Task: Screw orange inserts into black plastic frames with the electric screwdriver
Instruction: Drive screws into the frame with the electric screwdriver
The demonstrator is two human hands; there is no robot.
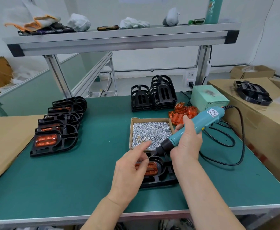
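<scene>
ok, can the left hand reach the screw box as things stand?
Probably yes. The left hand, seemingly pinching a screw, hovers in front of the open screw box with nothing between; the electric screwdriver crosses only the box's near right corner.

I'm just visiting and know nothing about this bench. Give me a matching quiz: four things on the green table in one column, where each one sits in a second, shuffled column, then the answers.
Things
1. teal electric screwdriver
2. small silver screws
3. loose orange translucent plastic inserts
4. finished black plastic frames with orange inserts

Places
A. in an overlapping row on the left side of the table
B. heaped beside the pale green box
C. gripped in the right hand
D. filling a shallow cardboard tray

Pairs: 1-C, 2-D, 3-B, 4-A
</scene>
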